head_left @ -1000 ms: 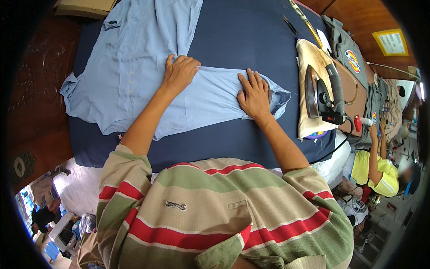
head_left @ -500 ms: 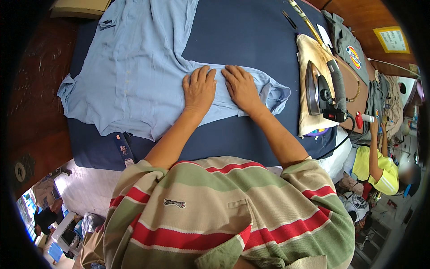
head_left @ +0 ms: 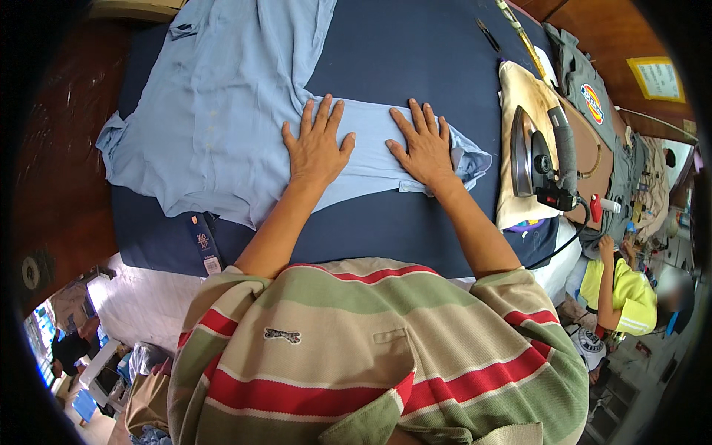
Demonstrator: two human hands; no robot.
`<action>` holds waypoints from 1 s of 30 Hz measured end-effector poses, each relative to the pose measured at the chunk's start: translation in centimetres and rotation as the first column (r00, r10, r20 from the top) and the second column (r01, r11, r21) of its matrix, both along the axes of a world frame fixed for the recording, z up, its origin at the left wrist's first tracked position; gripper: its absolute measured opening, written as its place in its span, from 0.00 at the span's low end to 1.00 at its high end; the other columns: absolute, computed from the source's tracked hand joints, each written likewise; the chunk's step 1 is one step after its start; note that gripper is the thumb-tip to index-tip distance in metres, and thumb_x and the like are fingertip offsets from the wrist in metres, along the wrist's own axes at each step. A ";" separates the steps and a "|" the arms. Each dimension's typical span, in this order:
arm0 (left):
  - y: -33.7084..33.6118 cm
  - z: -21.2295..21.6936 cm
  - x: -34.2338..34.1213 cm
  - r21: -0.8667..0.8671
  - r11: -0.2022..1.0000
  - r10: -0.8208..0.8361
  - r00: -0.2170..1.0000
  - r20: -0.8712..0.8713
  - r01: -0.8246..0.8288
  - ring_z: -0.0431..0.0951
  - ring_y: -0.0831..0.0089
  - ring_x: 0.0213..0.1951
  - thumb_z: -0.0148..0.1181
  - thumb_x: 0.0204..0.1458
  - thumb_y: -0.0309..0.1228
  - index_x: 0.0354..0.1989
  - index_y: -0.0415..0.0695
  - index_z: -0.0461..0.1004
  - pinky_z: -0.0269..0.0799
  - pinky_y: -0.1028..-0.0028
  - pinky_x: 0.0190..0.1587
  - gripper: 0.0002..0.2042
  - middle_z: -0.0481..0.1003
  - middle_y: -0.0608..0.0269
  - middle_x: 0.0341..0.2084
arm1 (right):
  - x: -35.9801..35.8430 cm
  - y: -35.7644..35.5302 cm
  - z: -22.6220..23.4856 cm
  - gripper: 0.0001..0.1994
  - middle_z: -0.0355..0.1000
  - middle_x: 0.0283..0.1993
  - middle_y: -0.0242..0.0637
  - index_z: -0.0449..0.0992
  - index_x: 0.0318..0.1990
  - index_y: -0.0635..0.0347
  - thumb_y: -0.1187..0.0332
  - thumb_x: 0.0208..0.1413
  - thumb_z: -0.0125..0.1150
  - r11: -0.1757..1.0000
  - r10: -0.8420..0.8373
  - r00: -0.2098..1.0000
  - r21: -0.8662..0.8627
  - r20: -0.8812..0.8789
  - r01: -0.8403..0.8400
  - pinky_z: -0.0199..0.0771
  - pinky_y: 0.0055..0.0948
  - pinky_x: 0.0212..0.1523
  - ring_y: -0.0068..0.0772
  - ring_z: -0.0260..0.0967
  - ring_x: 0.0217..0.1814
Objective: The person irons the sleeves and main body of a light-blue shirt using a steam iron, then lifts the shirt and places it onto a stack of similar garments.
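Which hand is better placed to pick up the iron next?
Probably the right hand: it lies flat on the shirt sleeve at the cuff end, nearest the iron. The left hand is farther away.

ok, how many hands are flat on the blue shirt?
2. The left hand presses the shirt sleeve near the body; the right hand lies beside it, toward the cuff. None appear hidden.

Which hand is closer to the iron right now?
Right. The right hand lies flat on the sleeve, just left of the iron; the left hand lies farther left on it.
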State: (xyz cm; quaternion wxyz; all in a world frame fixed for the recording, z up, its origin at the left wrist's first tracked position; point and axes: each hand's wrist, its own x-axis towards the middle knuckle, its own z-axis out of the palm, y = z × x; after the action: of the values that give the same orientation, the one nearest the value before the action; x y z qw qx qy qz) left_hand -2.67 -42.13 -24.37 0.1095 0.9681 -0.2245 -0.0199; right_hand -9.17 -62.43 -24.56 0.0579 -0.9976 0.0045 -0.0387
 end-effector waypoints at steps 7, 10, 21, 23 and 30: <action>-0.1 -0.3 0.0 -0.001 1.000 -0.009 0.998 0.063 0.009 0.46 0.65 0.67 0.46 0.55 0.47 0.65 0.54 0.54 0.45 0.40 0.58 0.28 0.49 0.68 0.66 | 0.2 -0.4 0.3 0.31 0.45 0.70 0.47 0.61 0.62 0.38 0.40 0.52 0.48 0.998 -0.047 0.999 0.034 -0.015 0.047 0.37 0.60 0.65 0.54 0.38 0.72; 0.1 -0.4 -0.2 0.009 1.000 0.002 0.997 0.078 -0.003 0.47 0.65 0.67 0.44 0.55 0.49 0.64 0.53 0.55 0.46 0.41 0.58 0.28 0.50 0.68 0.66 | 0.4 -1.0 1.8 0.32 0.46 0.69 0.48 0.62 0.62 0.42 0.40 0.52 0.49 0.997 -0.012 1.000 0.075 0.008 0.012 0.38 0.59 0.65 0.54 0.39 0.72; 0.0 -0.4 -0.4 -0.077 0.997 0.006 0.997 0.078 0.000 0.45 0.67 0.67 0.46 0.55 0.48 0.64 0.53 0.56 0.45 0.43 0.59 0.28 0.50 0.70 0.66 | -2.0 -27.0 13.0 0.30 0.73 0.28 0.46 0.67 0.53 0.65 0.58 0.44 0.68 0.906 -0.423 0.905 -0.024 -0.047 0.423 0.74 0.35 0.32 0.41 0.74 0.29; 0.3 -0.3 -0.5 -0.085 0.996 0.005 0.998 0.062 0.000 0.45 0.68 0.67 0.45 0.55 0.48 0.64 0.53 0.56 0.44 0.44 0.59 0.28 0.50 0.70 0.66 | -2.8 -27.9 12.8 0.27 0.71 0.24 0.42 0.69 0.49 0.65 0.58 0.44 0.68 0.764 -0.565 0.795 0.226 -0.220 0.605 0.73 0.32 0.25 0.34 0.71 0.22; 0.4 -0.3 -0.7 -0.119 0.993 0.016 0.999 0.040 -0.011 0.47 0.68 0.67 0.46 0.54 0.47 0.64 0.52 0.56 0.44 0.44 0.60 0.28 0.51 0.69 0.66 | -6.6 -25.6 13.1 0.22 0.68 0.18 0.36 0.74 0.32 0.69 0.54 0.43 0.67 0.582 -0.666 0.690 0.381 -0.285 0.719 0.71 0.27 0.19 0.26 0.68 0.17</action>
State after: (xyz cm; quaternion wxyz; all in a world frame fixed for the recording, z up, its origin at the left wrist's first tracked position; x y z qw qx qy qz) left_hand -3.34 -41.69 -24.67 0.1627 0.9615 -0.2211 0.0140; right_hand -15.81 -88.01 -11.43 0.2744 -0.8720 0.4054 -0.0005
